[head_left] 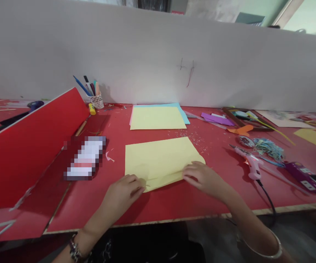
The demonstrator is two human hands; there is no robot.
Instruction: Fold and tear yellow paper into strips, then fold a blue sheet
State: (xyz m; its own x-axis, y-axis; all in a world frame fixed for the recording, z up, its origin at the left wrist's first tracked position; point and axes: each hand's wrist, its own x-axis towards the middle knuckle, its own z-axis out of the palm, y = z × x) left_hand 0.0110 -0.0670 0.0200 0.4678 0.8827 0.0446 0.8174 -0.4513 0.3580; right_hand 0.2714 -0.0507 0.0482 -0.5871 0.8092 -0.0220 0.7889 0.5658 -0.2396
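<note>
A pale yellow sheet of paper [158, 157] lies on the red table in front of me, its near edge turned up in a narrow fold. My left hand [126, 191] pinches the near left part of that fold, fingers closed on the paper. At the near right end, my right hand [199, 175] grips the same edge between thumb and curled fingers. Farther back rests a stack of coloured sheets [158, 117], yellow on top with blue and pink edges showing beneath.
To the left stand a red board [34, 149], a blurred-out phone [87, 157], a glue stick [92, 109] and a pen cup [96, 100]. On the right lie a pink glue gun [252, 164] with its cord, a yarn bundle [269, 148] and a purple power strip [303, 177]. A white partition [147, 54] rises behind.
</note>
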